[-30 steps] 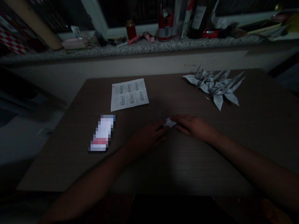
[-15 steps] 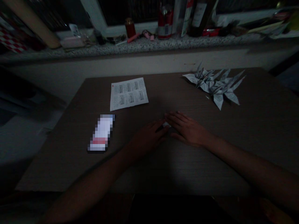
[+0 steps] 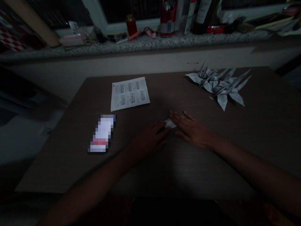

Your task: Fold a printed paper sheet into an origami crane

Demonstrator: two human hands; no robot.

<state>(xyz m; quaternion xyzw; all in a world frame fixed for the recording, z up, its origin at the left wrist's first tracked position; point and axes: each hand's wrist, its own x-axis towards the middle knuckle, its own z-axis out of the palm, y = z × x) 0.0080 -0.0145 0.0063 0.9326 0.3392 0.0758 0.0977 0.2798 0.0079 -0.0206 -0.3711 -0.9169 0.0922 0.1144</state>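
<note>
A small folded piece of printed paper (image 3: 171,123) lies on the table between my hands, mostly covered by them. My left hand (image 3: 151,136) rests over its left end with the fingers stretched out. On its right end lie the fingertips of my right hand (image 3: 191,130), flat and extended, the thumb slightly apart. Behind and to the right stand several folded paper cranes (image 3: 219,84), bunched together with pointed tips up. A flat printed sheet (image 3: 130,93) with small pictures lies at the back left of my hands.
A phone with a lit, blurred screen (image 3: 102,133) lies left of my left arm on the brown table (image 3: 145,175). Along the back runs a stone windowsill (image 3: 113,47) holding a red can (image 3: 167,20), a dark bottle (image 3: 202,15) and other clutter. A paper scrap (image 3: 211,98) lies near the cranes.
My right hand has slid slightly to the right, so more of the folded paper shows between the hands. My left hand has hardly moved. The view has shifted a little.
</note>
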